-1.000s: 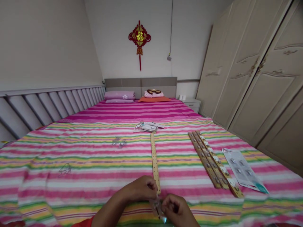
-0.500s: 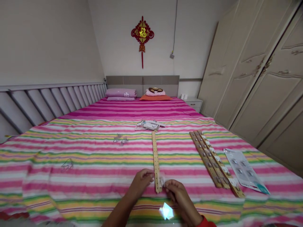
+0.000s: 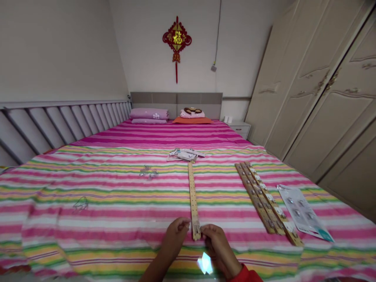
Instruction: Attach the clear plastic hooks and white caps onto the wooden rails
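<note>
A narrow wooden strip (image 3: 192,192) with rows of small holes lies lengthwise on the bed in front of me. Over its near end is a small clear hook piece (image 3: 196,225) with a metal part, pinched at its right edge by my right hand (image 3: 216,239). Whether the piece is pressed flat or just above the wood, I cannot tell. My left hand (image 3: 175,235) is at the strip's left edge, fingers loosely curled and slightly apart, with nothing visible in them. Several similar clear hooks (image 3: 149,172) lie farther off to the left.
Wooden strips (image 3: 258,197) fitted with hooks lie to the right, beside a blister card (image 3: 304,211) of hooks. Flat packaging (image 3: 186,154) sits beyond the strip's far end. Thin wire or clear scrap (image 3: 80,204) lies at left. A striped sheet (image 3: 117,231) covers the bed.
My right hand has moved slightly left, bringing the clear hook piece from the strip's right edge to over its near end. My left hand has shifted slightly down and nearer to me.
</note>
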Available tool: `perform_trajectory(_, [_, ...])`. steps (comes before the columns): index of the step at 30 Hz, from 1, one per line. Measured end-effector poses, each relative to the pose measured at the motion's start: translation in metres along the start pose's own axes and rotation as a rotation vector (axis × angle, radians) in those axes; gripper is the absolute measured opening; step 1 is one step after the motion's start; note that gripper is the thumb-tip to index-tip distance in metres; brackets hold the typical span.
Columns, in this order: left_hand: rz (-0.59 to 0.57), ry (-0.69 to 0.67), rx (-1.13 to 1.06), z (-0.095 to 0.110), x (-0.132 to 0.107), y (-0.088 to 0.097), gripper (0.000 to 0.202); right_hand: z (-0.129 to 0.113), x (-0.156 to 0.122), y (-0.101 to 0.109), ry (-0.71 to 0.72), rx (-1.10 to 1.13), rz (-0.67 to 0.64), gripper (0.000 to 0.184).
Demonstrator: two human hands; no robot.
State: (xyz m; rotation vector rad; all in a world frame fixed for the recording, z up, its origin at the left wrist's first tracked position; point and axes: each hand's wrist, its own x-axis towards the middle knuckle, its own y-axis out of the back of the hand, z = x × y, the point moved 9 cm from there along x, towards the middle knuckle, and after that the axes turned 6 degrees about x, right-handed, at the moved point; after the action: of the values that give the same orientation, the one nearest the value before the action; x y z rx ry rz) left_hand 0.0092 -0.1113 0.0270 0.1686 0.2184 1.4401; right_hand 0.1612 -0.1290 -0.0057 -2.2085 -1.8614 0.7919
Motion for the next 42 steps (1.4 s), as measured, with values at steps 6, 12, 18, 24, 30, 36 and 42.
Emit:
perform_trajectory(6, [0.022,-0.004,0.018,-0.005,0.0,-0.001,0.033,0.005,0.001,0.0,0.001,0.052,0.001,0.016])
perform_trajectory(12, [0.044,0.003,0.07,-0.007,0.002,0.0,0.031,0.007,0.003,0.002,0.006,0.054,0.021,0.017])
perform_trajectory(18, [0.057,-0.014,0.11,-0.005,0.002,-0.001,0.029,0.007,0.003,0.001,-0.015,0.074,0.035,0.018])
perform_trajectory(24, [0.065,-0.066,0.188,-0.002,0.002,-0.003,0.03,0.01,0.006,0.005,-0.003,0.076,0.069,0.019])
perform_trajectory(30, [0.078,-0.075,0.205,-0.007,0.005,-0.004,0.03,0.015,0.008,0.008,-0.001,0.076,0.069,0.021])
perform_trajectory(36, [0.077,-0.046,0.191,-0.009,0.007,-0.005,0.029,0.023,0.018,0.011,0.028,0.079,0.036,0.021])
perform_trajectory(42, [0.091,-0.043,0.223,-0.006,0.006,-0.005,0.03,0.026,0.023,0.017,0.075,-0.002,0.026,0.024])
